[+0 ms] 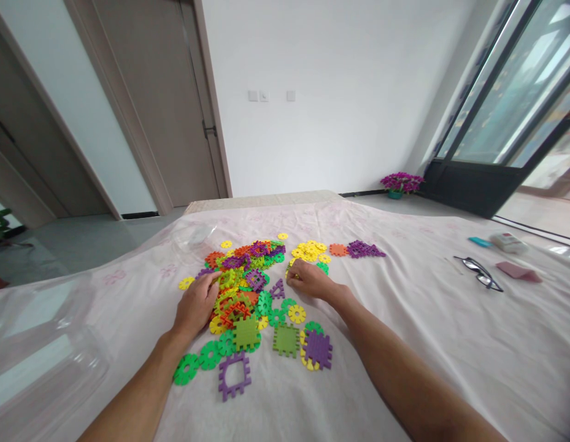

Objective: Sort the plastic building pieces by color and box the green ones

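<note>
My left hand [198, 302] rests against the left side of a mixed pile of plastic interlocking pieces [238, 264], its thumb and forefinger beside a yellow-green square piece [228, 279]. Its fingers look loosely apart, with some tips hidden. To the right, my right hand [307, 279] is closed, fingertips pinched together just below a heap of yellow flower-shaped discs [308, 250]; whatever lies between them is hidden. A purple triangular piece [278, 289] lies between both hands. Closer to me are green discs [210, 355], a green square [286, 339], a purple square [318, 348] and a purple square frame [234, 376].
An orange disc [338, 250] and stacked purple triangles [364, 249] lie beyond my right hand. Clear plastic containers [40, 344] stand at left. Eyeglasses [478, 273], a pink cloth [518, 271] and a white packet [508, 242] sit at right on the pale sheet [404, 344].
</note>
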{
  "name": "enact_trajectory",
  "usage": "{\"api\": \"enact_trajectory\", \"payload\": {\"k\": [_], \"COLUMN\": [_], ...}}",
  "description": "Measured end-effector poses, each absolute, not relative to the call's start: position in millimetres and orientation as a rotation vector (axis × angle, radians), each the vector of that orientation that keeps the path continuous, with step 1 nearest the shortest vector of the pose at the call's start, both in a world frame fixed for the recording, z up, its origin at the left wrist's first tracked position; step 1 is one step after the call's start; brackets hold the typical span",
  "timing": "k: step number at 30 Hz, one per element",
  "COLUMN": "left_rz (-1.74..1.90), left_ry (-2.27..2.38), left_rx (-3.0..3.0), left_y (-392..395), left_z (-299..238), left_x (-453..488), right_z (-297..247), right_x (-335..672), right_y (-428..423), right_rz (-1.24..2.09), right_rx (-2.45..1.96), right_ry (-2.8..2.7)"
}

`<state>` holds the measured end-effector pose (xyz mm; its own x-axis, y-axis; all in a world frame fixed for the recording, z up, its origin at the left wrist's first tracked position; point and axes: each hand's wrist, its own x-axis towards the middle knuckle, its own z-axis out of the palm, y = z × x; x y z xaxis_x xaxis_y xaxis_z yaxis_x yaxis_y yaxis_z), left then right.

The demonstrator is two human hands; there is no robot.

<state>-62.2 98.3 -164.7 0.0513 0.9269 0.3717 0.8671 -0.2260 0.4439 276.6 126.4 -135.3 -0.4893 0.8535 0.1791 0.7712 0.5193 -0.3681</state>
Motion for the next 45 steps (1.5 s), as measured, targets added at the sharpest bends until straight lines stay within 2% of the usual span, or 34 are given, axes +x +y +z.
{"api": "enact_trajectory", "payload": {"k": [45], "left_rz": [0.928], "left_ry": [1.869], "left_rx": [2.214], "left_y": [96.4], "left_z": [-162.2], "left_x": [-61.0], "right_z": [-140.5], "right_x": [275.6], "right_y": [122.9], "right_rz": [0.293], "right_rx": [-1.37], "right_ry": [-2.379]}}
